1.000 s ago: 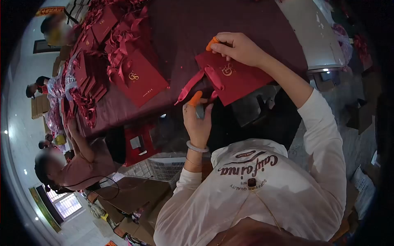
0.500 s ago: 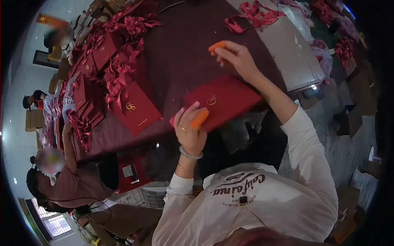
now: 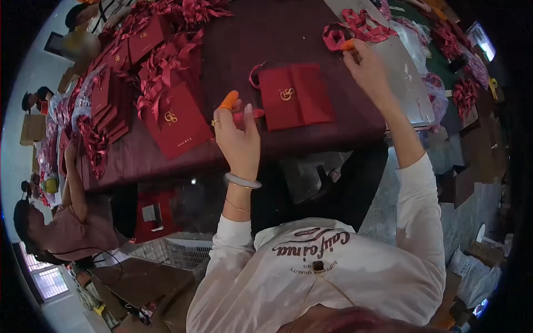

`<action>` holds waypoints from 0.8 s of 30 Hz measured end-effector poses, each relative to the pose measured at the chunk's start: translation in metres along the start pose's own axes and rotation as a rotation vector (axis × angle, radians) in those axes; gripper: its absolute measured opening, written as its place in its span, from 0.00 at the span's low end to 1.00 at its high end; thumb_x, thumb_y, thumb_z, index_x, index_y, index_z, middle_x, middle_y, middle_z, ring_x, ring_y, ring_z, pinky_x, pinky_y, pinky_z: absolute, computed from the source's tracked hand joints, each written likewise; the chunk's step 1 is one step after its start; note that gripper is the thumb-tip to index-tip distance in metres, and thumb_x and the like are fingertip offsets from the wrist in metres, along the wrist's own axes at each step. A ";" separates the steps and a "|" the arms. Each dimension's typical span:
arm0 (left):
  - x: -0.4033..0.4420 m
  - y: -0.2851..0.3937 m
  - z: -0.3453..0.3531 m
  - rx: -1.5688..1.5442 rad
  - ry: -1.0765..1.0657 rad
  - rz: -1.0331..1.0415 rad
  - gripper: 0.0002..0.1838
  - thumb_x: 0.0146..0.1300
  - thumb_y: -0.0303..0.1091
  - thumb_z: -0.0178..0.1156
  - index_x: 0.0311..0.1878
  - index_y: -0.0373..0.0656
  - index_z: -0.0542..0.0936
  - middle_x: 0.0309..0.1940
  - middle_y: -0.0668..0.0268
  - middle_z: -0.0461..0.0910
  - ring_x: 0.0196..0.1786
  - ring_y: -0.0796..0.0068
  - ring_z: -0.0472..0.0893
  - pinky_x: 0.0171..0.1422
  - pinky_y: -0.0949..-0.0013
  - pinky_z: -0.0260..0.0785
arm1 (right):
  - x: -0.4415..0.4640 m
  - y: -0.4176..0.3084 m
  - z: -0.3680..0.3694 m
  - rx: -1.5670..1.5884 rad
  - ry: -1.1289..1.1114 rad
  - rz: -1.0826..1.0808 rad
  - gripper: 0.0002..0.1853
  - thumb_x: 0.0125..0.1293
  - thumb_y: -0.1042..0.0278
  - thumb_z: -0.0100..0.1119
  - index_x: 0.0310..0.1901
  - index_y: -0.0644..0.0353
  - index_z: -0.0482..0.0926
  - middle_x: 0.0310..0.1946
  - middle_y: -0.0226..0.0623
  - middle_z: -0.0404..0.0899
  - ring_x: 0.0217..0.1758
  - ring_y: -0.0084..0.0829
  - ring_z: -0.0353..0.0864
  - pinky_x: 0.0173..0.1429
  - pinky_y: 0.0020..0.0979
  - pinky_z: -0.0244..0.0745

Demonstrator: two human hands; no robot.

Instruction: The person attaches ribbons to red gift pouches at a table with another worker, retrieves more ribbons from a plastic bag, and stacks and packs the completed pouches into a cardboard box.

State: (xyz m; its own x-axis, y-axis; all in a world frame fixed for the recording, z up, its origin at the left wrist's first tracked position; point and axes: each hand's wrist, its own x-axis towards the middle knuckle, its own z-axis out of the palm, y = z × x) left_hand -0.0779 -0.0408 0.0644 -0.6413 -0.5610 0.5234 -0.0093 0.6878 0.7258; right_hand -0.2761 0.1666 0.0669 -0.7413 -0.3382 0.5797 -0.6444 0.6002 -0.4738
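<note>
A red bag (image 3: 277, 105) with a gold logo lies on the dark red tablecloth near the front edge, with a ribbon loop at its left side. My left hand (image 3: 237, 139), an orange cover on one finger, is just left of this bag. Its thumb and fingers are apart, and a short piece of ribbon shows between and behind them. At the upper right, my right hand (image 3: 366, 72) pinches the end of a red ribbon (image 3: 335, 38) between thumb and an orange-covered finger. That ribbon belongs to a loose heap (image 3: 366, 25) on the pale surface.
Several red bags (image 3: 177, 125) with tangled ribbons are piled on the left of the tablecloth (image 3: 244, 50). At the left edge a person (image 3: 72, 227) reaches an arm to the table. A white basket (image 3: 186, 252) and cardboard boxes (image 3: 141, 280) stand below.
The bag, earlier held with both hands over the table edge, now lies on the cloth. My left hand has let it go. My right hand has moved up and right and taken hold of a ribbon.
</note>
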 end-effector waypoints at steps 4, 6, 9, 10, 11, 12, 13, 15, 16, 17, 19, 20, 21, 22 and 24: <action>-0.020 -0.002 0.011 -0.001 -0.064 0.074 0.13 0.58 0.26 0.59 0.46 0.36 0.75 0.37 0.57 0.76 0.40 0.61 0.76 0.43 0.66 0.69 | 0.023 0.031 0.008 -0.214 0.027 -0.248 0.11 0.58 0.70 0.54 0.44 0.53 0.75 0.40 0.34 0.75 0.44 0.41 0.76 0.43 0.41 0.72; -0.022 -0.001 0.010 -0.003 -0.083 0.041 0.12 0.58 0.25 0.59 0.46 0.36 0.75 0.36 0.57 0.76 0.39 0.61 0.76 0.42 0.66 0.69 | 0.037 0.055 0.015 -0.423 -0.047 -0.431 0.14 0.58 0.70 0.54 0.47 0.48 0.75 0.44 0.28 0.74 0.50 0.35 0.73 0.47 0.39 0.70; -0.022 -0.005 0.007 -0.010 -0.089 -0.005 0.12 0.58 0.25 0.59 0.46 0.36 0.75 0.35 0.57 0.76 0.38 0.60 0.76 0.41 0.65 0.69 | 0.030 0.052 0.026 -0.443 -0.205 -0.381 0.15 0.58 0.66 0.55 0.48 0.47 0.74 0.43 0.28 0.75 0.49 0.34 0.73 0.49 0.41 0.67; -0.024 -0.008 0.006 -0.014 -0.083 -0.030 0.12 0.58 0.25 0.59 0.45 0.35 0.75 0.34 0.57 0.76 0.37 0.60 0.76 0.41 0.65 0.69 | 0.026 0.048 0.026 -0.434 -0.226 -0.355 0.13 0.58 0.62 0.56 0.45 0.46 0.77 0.43 0.27 0.75 0.49 0.33 0.73 0.52 0.41 0.64; -0.025 -0.010 0.006 -0.015 -0.074 -0.038 0.12 0.58 0.25 0.59 0.45 0.35 0.75 0.34 0.57 0.76 0.37 0.60 0.76 0.41 0.65 0.69 | 0.024 0.045 0.027 -0.435 -0.231 -0.366 0.13 0.58 0.62 0.56 0.45 0.46 0.77 0.43 0.27 0.75 0.49 0.33 0.73 0.52 0.41 0.64; -0.025 -0.012 0.006 0.019 -0.073 -0.003 0.12 0.58 0.26 0.59 0.45 0.35 0.75 0.34 0.56 0.76 0.36 0.59 0.76 0.40 0.64 0.69 | 0.023 0.038 0.025 -0.400 -0.241 -0.398 0.12 0.58 0.61 0.56 0.44 0.47 0.77 0.43 0.27 0.75 0.50 0.32 0.73 0.54 0.41 0.63; -0.027 -0.013 0.006 0.054 -0.076 0.030 0.11 0.58 0.26 0.59 0.44 0.34 0.75 0.34 0.56 0.76 0.35 0.59 0.76 0.40 0.64 0.69 | 0.019 0.032 0.023 -0.366 -0.254 -0.427 0.11 0.58 0.60 0.56 0.43 0.47 0.78 0.44 0.27 0.75 0.50 0.32 0.73 0.55 0.41 0.62; -0.026 -0.010 0.010 0.012 -0.079 0.010 0.11 0.58 0.27 0.59 0.44 0.34 0.75 0.34 0.55 0.76 0.35 0.58 0.76 0.40 0.63 0.69 | 0.016 0.012 0.010 -0.368 -0.431 -0.397 0.10 0.58 0.60 0.55 0.41 0.48 0.79 0.44 0.27 0.76 0.50 0.32 0.73 0.55 0.41 0.61; -0.024 -0.005 0.011 -0.033 -0.081 0.006 0.11 0.58 0.27 0.60 0.43 0.34 0.75 0.33 0.55 0.76 0.35 0.57 0.76 0.40 0.63 0.69 | 0.017 0.006 0.005 -0.373 -0.592 -0.362 0.10 0.58 0.60 0.54 0.40 0.50 0.79 0.44 0.27 0.77 0.50 0.32 0.73 0.56 0.41 0.60; -0.022 0.001 0.011 -0.021 -0.157 -0.113 0.13 0.57 0.28 0.61 0.44 0.34 0.74 0.36 0.53 0.76 0.37 0.55 0.76 0.41 0.62 0.69 | 0.016 0.009 0.003 -0.380 -0.596 -0.365 0.10 0.58 0.60 0.54 0.40 0.50 0.79 0.44 0.27 0.77 0.50 0.32 0.73 0.56 0.41 0.60; -0.021 0.000 0.018 0.030 -0.177 -0.105 0.15 0.56 0.29 0.62 0.45 0.34 0.74 0.38 0.53 0.76 0.38 0.55 0.76 0.43 0.62 0.69 | 0.016 0.016 -0.004 -0.416 -0.515 -0.471 0.11 0.58 0.59 0.53 0.40 0.52 0.78 0.40 0.29 0.79 0.47 0.35 0.76 0.53 0.42 0.65; -0.021 0.000 0.022 0.091 -0.203 -0.089 0.17 0.55 0.30 0.63 0.46 0.35 0.73 0.39 0.52 0.75 0.39 0.55 0.75 0.44 0.61 0.69 | 0.020 0.019 -0.004 -0.427 -0.521 -0.472 0.11 0.58 0.59 0.53 0.40 0.52 0.78 0.40 0.29 0.79 0.47 0.35 0.76 0.53 0.42 0.65; -0.022 0.000 0.024 0.080 -0.205 -0.090 0.17 0.55 0.30 0.63 0.46 0.35 0.73 0.39 0.52 0.75 0.39 0.55 0.75 0.44 0.61 0.69 | 0.027 0.017 -0.003 -0.424 -0.476 -0.310 0.11 0.59 0.59 0.52 0.38 0.53 0.79 0.38 0.32 0.79 0.45 0.37 0.77 0.50 0.42 0.67; -0.022 0.000 0.026 0.118 -0.211 -0.070 0.18 0.53 0.30 0.64 0.46 0.35 0.73 0.40 0.52 0.75 0.40 0.54 0.75 0.45 0.61 0.69 | 0.031 0.012 -0.002 -0.420 -0.428 -0.148 0.12 0.59 0.58 0.52 0.37 0.54 0.79 0.36 0.34 0.80 0.43 0.39 0.78 0.48 0.43 0.70; -0.024 0.000 0.031 0.151 -0.219 -0.050 0.20 0.52 0.31 0.65 0.47 0.36 0.73 0.42 0.51 0.74 0.41 0.54 0.74 0.46 0.60 0.68 | 0.032 0.000 0.005 -0.385 -0.362 -0.085 0.12 0.60 0.56 0.52 0.37 0.54 0.79 0.36 0.36 0.80 0.42 0.40 0.79 0.45 0.43 0.71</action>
State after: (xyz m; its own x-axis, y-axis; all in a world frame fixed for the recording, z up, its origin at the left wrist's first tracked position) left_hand -0.0860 -0.0128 0.0383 -0.7877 -0.4945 0.3675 -0.1494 0.7320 0.6647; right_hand -0.3008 0.1521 0.0823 -0.7506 -0.5847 0.3077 -0.6400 0.7592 -0.1184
